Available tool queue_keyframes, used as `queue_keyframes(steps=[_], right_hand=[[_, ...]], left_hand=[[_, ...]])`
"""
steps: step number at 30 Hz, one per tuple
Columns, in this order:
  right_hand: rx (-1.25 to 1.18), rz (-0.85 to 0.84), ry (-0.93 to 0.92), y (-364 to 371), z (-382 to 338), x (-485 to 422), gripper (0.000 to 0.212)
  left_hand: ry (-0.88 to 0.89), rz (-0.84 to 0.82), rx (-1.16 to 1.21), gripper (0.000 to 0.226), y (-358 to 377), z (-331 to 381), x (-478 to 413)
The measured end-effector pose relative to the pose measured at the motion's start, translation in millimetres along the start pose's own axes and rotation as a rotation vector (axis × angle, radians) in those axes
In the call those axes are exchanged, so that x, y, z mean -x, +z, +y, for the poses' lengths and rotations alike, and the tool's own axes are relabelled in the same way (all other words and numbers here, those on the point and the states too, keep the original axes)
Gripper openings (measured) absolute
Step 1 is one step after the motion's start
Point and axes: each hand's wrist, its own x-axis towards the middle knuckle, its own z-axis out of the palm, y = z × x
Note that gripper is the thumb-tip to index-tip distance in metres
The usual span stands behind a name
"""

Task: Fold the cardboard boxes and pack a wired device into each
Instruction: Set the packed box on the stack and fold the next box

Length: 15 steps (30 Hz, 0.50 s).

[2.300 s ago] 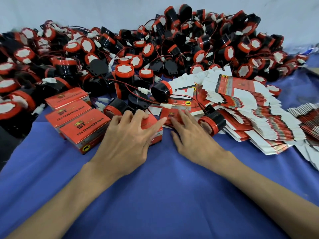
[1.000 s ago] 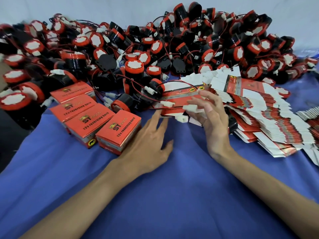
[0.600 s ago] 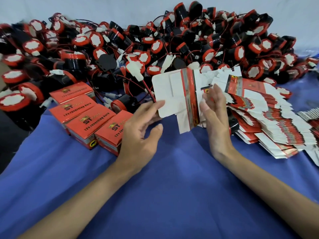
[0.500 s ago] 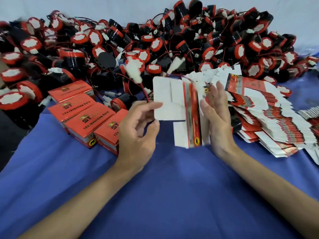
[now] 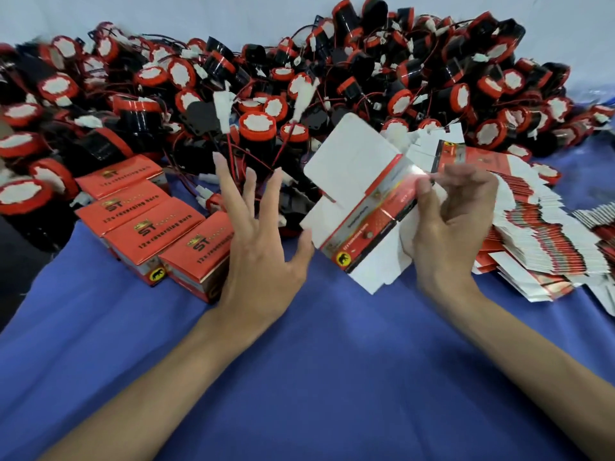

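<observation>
While the right hand (image 5: 446,227) pinches the flat cardboard box (image 5: 352,181) by its right side, thumb in front and fingers curled behind, the left hand (image 5: 259,247) hovers released, fingers spread straight, just left of the box. Its thumb tip is beside the box's lower corner, and I cannot tell if they touch. The box hangs tilted between both hands above the blue-covered counter (image 5: 316,377). It is an unfolded blank, white inside, slightly blurred, with a red, black and silver printed strip running aslant and a yellow badge at the low end. Left of the left hand four folded red boxes (image 5: 149,224) lie in a slanting row, the nearest partly hidden by that hand. Right of the right hand spreads a fanned stack of flat blanks (image 5: 549,234). Beyond both hands a deep heap of black-and-red wired devices (image 5: 299,78) with white connectors crowds close behind the box.
</observation>
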Motion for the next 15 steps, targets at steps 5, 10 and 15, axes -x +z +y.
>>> queue_keyframes(steps=[5, 10, 15], right_hand=[[-0.017, 0.001, -0.004, 0.6, -8.6, 3.4, 0.041], [-0.232, -0.145, -0.015, 4.8, -19.3, 18.2, 0.041], [-0.344, -0.147, -0.056, 3.9, -26.8, 20.8, 0.045]], left_hand=[[0.160, -0.066, -0.087, 0.070, -5.1, 6.0, -1.7], [0.173, -0.382, -0.228, 0.084, -2.9, 11.4, 5.9], [0.128, -0.478, -0.263, 0.100, -4.3, 8.8, 5.4]])
